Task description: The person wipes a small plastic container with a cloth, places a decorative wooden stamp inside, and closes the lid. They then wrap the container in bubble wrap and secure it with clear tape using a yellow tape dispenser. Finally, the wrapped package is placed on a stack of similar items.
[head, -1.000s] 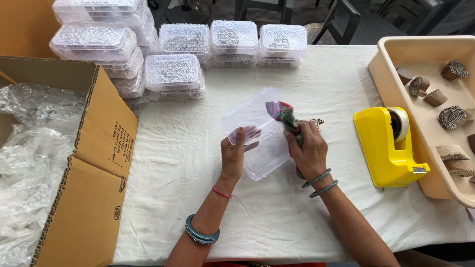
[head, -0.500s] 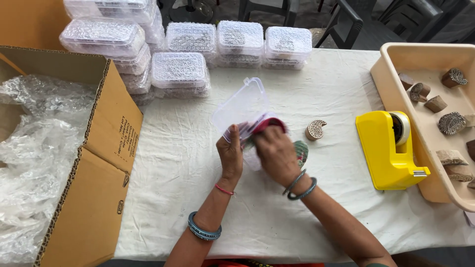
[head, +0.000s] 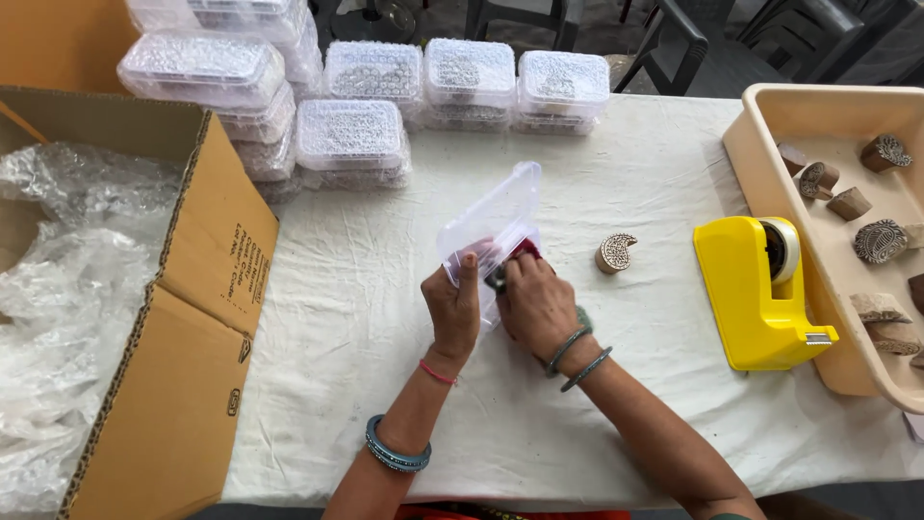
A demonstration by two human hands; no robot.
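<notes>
A clear plastic box (head: 493, 220) with its hinged lid tilted up is held above the white tablecloth. My left hand (head: 454, 306) grips the box's near edge from the left. My right hand (head: 535, 300) presses a dark red and green item (head: 525, 250) into the box; most of that item is hidden by my fingers. A carved wooden paisley-shaped block (head: 614, 252) lies on the cloth just right of my hands, untouched.
A yellow tape dispenser (head: 760, 294) stands to the right, beside a beige tray (head: 760, 154) holding several carved wooden blocks. Stacks of closed clear boxes (head: 351, 135) line the far side. An open cardboard carton (head: 183, 289) with bubble wrap (head: 58, 308) sits at left.
Both hands and the box drifted slightly left and down toward the cloth. My right hand went from holding the red-green item beside the box to pushing it inside. The wooden block came into view.
</notes>
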